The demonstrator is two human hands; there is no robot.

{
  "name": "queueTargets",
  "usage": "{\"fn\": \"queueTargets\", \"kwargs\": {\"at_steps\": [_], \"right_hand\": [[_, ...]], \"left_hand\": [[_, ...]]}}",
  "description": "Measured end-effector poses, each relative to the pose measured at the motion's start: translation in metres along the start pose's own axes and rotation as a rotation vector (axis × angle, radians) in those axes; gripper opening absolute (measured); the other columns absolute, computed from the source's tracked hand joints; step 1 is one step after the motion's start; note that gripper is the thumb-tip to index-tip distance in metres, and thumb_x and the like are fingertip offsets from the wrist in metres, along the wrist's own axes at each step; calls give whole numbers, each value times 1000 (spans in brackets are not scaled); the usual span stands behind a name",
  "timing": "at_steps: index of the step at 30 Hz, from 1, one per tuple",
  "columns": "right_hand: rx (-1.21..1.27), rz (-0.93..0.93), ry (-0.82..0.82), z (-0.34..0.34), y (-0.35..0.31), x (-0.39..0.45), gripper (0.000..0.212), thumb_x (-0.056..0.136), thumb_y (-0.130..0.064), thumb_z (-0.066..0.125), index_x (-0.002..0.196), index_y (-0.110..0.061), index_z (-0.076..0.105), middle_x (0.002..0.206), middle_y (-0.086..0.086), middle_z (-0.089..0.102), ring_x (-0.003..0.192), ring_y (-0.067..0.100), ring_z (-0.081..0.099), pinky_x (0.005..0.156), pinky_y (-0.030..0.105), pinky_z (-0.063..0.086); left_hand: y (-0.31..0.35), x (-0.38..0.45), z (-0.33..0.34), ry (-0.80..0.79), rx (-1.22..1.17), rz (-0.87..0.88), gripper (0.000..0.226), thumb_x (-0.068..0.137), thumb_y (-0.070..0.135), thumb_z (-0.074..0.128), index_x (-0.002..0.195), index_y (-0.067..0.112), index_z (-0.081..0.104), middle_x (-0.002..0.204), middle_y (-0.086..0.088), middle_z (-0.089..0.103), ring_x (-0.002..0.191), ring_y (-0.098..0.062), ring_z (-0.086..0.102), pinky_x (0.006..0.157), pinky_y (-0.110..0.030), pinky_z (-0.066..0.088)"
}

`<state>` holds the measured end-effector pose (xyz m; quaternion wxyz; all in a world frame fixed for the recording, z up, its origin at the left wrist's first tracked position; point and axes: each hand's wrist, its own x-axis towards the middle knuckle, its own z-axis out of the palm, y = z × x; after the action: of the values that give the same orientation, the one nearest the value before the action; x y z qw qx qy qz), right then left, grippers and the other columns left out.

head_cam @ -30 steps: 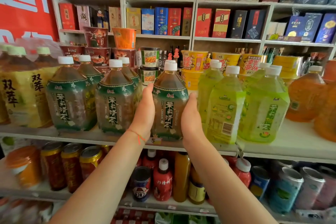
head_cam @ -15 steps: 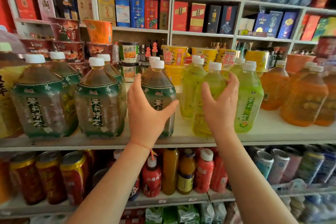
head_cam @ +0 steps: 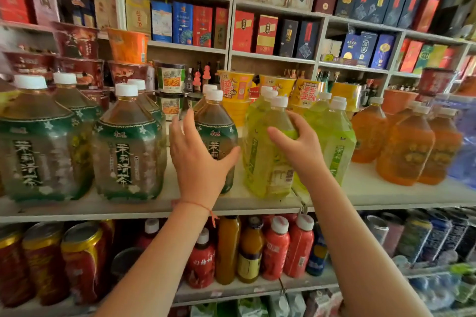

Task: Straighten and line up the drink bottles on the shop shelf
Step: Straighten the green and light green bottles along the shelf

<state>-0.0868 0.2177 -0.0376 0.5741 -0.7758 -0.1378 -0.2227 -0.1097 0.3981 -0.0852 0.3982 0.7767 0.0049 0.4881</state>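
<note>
Since a moment ago the right hand point(head_cam: 300, 148) has closed in on the yellow-green bottle point(head_cam: 268, 152), and its fingers now curl round the bottle's shoulder, thumb pointing left across the front. The left hand point(head_cam: 198, 159) has drawn a little off the brown tea bottle point(head_cam: 217, 134); it hangs spread and slack in front of it, grasping nothing, thumb stretched toward the gap between the two bottles. Both bottles stand upright near the front edge of the shelf point(head_cam: 257, 204), close together but apart. Left of them stand two more brown tea bottles point(head_cam: 128, 147) with others behind; right of the held bottle is a second green bottle point(head_cam: 334, 136), then orange bottles point(head_cam: 404, 147). Noodle cups point(head_cam: 235, 90) sit behind the row. On the lower shelf are red cans point(head_cam: 82, 262) and small red bottles point(head_cam: 298, 247).
</note>
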Motion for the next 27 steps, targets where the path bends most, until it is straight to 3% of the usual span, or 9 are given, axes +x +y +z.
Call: {"fn": "queueTargets", "kwargs": {"at_steps": [3,5,7,9,11,14,17,19,27], "right_hand": [[146,17,-173,-10,4,10,64,73,-47,78,132,-27,60,123,-2,69,110,19,69,95,49,57],[124,-29,-260,-19,7,16,65,79,-42,76,137,-21,58,124,-3,69,110,16,68,97,44,56],[-12,-153,-249,-21,5,17,54,88,-32,73,138,-19,58,126,-4,67,112,9,65,99,31,54],[-199,-397,-46,-30,5,15,39,93,-26,66,131,-17,64,125,-4,67,115,8,60,98,22,49],[-348,-640,253,-48,16,21,30,90,-20,61,119,-12,69,118,2,67,110,18,59,95,33,49],[-575,-612,502,-66,37,31,46,85,-26,67,127,-11,61,124,13,59,113,32,52,92,47,45],[-661,-390,403,-72,58,27,94,76,-52,74,153,-14,35,138,24,47,118,42,48,86,51,49],[-702,-324,307,-74,65,22,113,72,-62,74,159,-15,20,139,26,46,117,44,49,82,51,50],[-676,-344,292,-99,78,25,123,68,-58,78,159,-18,6,140,28,44,121,48,48,88,58,48]], "left_hand": [[22,-16,6,129,-3,351,70,89,26,69,147,0,39,156,-24,33,149,-36,28,121,-49,29],[40,-31,20,31,-69,465,62,91,20,66,145,0,41,151,-22,42,145,-31,36,122,-40,30],[49,-38,35,-102,-106,374,74,89,22,69,151,5,33,156,-17,35,150,-25,29,124,-37,27],[54,-40,53,-115,-123,211,87,86,27,75,155,12,25,161,-11,26,152,-22,22,123,-45,27],[63,-41,70,-63,-131,68,94,83,38,79,155,22,21,160,-5,26,150,-19,24,120,-51,31],[74,-41,89,40,-137,-97,100,74,47,82,153,35,22,152,-1,35,139,-15,35,114,-47,38],[86,-46,106,114,-97,-177,104,70,52,84,153,38,23,150,-1,37,130,-6,31,107,-34,32],[92,-49,115,158,-58,-209,105,70,50,85,154,36,24,152,0,37,128,-5,29,106,-32,28],[103,-53,131,221,-52,-236,105,70,48,86,153,35,23,152,-4,34,138,-18,35,112,-42,36]]}}
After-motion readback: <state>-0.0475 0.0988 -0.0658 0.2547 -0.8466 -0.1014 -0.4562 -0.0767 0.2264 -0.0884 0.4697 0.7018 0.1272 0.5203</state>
